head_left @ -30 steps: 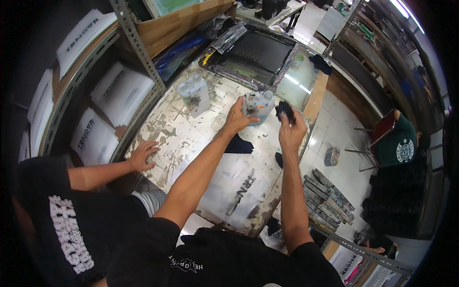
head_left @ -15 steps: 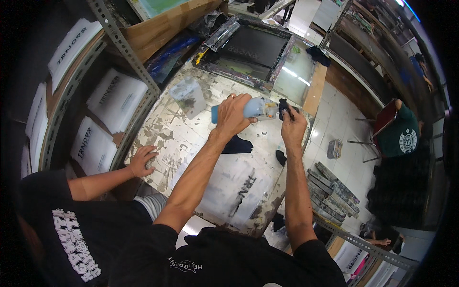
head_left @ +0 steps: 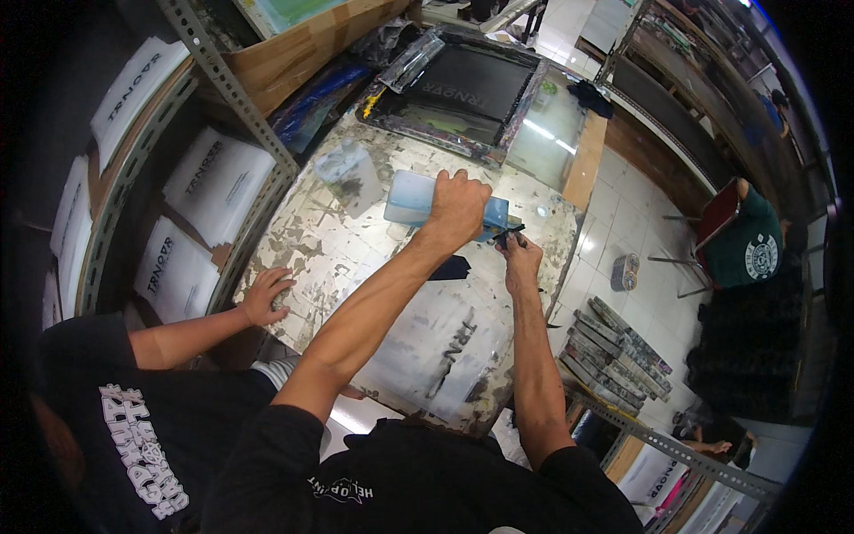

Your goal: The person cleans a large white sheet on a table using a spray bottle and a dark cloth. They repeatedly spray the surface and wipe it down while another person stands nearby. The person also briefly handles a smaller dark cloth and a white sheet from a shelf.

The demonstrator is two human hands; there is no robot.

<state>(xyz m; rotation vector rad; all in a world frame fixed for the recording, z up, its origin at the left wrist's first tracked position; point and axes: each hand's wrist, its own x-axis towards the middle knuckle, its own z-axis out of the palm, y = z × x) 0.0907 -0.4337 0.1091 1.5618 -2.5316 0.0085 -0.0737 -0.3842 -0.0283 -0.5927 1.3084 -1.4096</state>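
Note:
My left hand [head_left: 461, 212] is wrapped over a translucent pale-blue plastic bottle [head_left: 409, 198] lying tilted sideways above the paint-stained table [head_left: 311, 258]. The bottle's right end is close to my right hand [head_left: 523, 263], whose fingers pinch a small dark cloth [head_left: 510, 237]. Whether the cloth touches the bottle's mouth I cannot tell. Below my left wrist lies another piece of dark cloth [head_left: 450, 268]. Closer to me, a whitish sheet or board [head_left: 422, 356] bears smeared dark lettering.
A framed printing screen [head_left: 467, 93] lies at the table's far side, with a cloudy plastic tub [head_left: 347, 178] left of it. Another person's hand [head_left: 267, 297] rests on the left edge. Shelves of printed sheets [head_left: 218, 187] stand left; stacked bars [head_left: 614, 356] lie on the floor right.
The bottle has turned and moved slightly right, with my left hand shifting along it. My right hand has come down and left with the cloth. The other person's hand stays on the edge.

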